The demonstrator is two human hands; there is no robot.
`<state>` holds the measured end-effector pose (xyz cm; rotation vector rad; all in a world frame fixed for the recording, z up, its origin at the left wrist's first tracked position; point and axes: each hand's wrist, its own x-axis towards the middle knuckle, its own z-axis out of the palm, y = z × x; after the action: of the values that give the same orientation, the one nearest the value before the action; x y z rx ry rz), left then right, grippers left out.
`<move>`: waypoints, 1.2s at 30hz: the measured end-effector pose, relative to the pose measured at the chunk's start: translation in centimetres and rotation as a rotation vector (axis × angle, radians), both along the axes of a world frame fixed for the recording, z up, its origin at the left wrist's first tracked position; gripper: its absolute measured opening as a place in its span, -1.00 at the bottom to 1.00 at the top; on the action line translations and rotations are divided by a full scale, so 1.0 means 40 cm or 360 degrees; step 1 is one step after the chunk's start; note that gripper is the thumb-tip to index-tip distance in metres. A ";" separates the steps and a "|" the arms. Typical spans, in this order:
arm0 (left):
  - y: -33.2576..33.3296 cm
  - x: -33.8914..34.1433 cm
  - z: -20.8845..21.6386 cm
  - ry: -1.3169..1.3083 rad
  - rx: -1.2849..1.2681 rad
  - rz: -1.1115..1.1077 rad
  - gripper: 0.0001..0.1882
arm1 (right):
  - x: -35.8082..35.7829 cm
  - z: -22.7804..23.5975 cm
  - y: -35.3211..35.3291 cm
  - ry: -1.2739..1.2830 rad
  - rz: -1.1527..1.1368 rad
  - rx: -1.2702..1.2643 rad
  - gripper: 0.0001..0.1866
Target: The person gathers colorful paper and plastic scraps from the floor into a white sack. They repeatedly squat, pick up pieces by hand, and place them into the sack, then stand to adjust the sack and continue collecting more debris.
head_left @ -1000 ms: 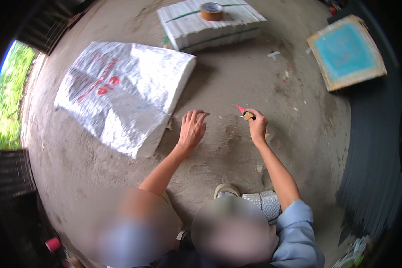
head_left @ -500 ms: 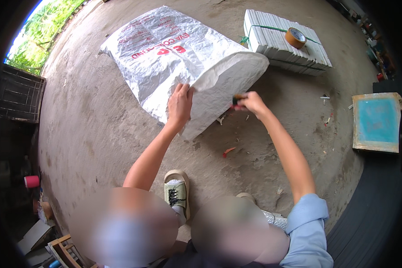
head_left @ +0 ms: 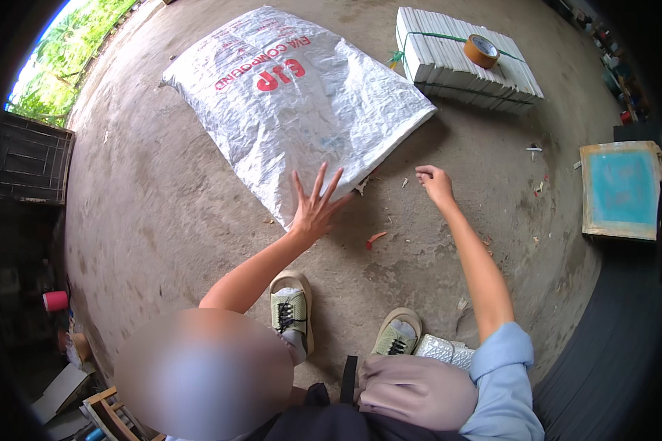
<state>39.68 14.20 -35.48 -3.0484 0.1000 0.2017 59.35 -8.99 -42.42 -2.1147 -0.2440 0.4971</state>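
A white woven sack (head_left: 235,110) with red print lies flattened on the concrete floor in front of me. My left hand (head_left: 315,213) is over its near corner, fingers spread, and looks to be pressing on the sack. To the right of the sack's mouth edge, my right hand (head_left: 435,184) hangs above the floor, apart from the sack. Its fingers are curled in, and nothing shows in them. A bit of something dark and reddish shows at the sack's edge, too small to make out.
Behind the sack's right side stands a strapped stack of white sheets (head_left: 456,62), with a roll of brown tape (head_left: 482,51) on top. A blue-topped box (head_left: 621,191) sits at the right. Scraps, including a red piece (head_left: 376,239), litter the floor. A silvery package (head_left: 445,351) lies by my right shoe.
The sack's raised mouth has been let down flat. My left hand opened and slid nearer along it. The small dark object in my right hand is out of sight, and that hand moved right.
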 end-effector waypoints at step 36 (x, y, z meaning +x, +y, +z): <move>0.549 0.196 -0.027 -0.0641 -0.0073 0.1276 -0.30 | 0.147 0.102 0.276 -0.0633 0.0858 -0.0669 -0.49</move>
<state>47.51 36.14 -36.56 -2.9085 -1.1443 -0.3742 65.25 2.06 -38.35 -2.5483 -1.0329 0.4553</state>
